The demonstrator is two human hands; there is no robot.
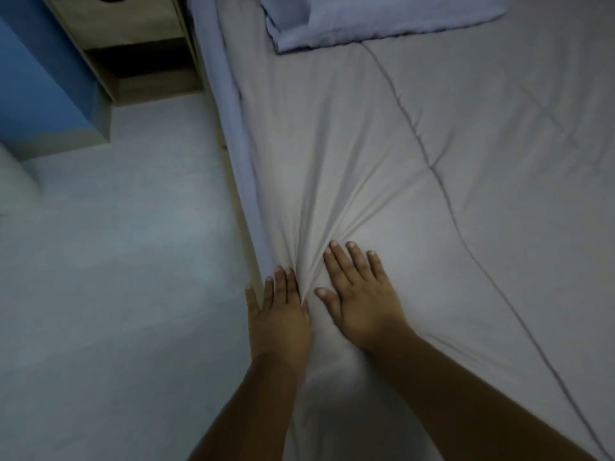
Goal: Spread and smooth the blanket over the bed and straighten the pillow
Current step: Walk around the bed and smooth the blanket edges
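Head view. Blanket (449, 154), pale grey, lies spread over the bed (244, 207) and fills most of the frame; a dark stitched seam runs diagonally across it from near the pillow down to the lower right. Pillow (382, 18), bluish, sits at the top edge of the frame, resting on the blanket and partly cut off. Left hand (279, 314) lies palm down at the blanket's left edge, fingers straight and close together, gripping nothing. Right hand (359, 294) lies flat on the blanket just beside it, fingers spread apart, also gripping nothing. Between the two hands the cloth is bunched into a ridge, and creases fan upward from that point. Floor (116, 261) pale, left of the bed. Wooden shelf unit (133, 38) stands at upper left, next to a blue panel (36, 88).
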